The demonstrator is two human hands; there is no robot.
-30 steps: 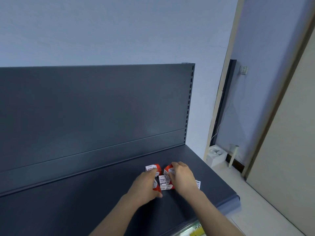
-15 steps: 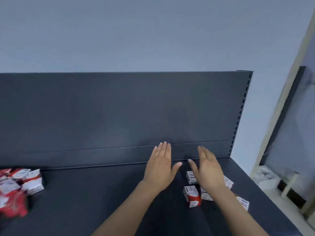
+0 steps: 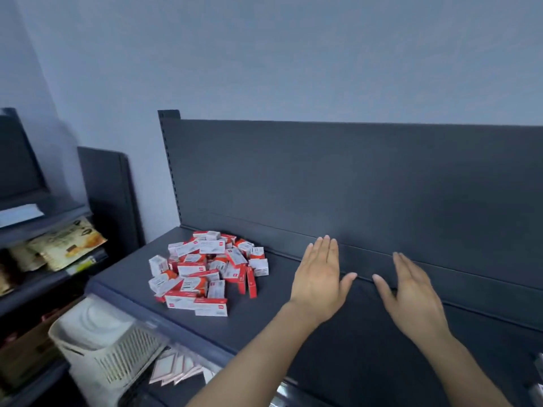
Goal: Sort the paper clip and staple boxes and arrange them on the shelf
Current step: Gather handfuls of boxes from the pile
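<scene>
A loose pile of several small red-and-white boxes (image 3: 207,271) lies at the left end of the dark grey shelf (image 3: 264,321). My left hand (image 3: 318,279) hovers flat over the shelf just right of the pile, fingers apart, holding nothing. My right hand (image 3: 411,298) is further right, also flat with fingers apart, over bare shelf near the back panel. The boxes set down at the right end of the shelf are out of view.
The shelf's upright back panel (image 3: 352,183) rises behind the hands. To the left stands another rack with snack packets (image 3: 64,243). Below the shelf's front edge sits a white plastic basket (image 3: 102,345) and some flat packets (image 3: 176,370).
My view has swung left from the small group of boxes at the shelf's right end to the big pile at the left. Both hands let go of those boxes and now hover flat.
</scene>
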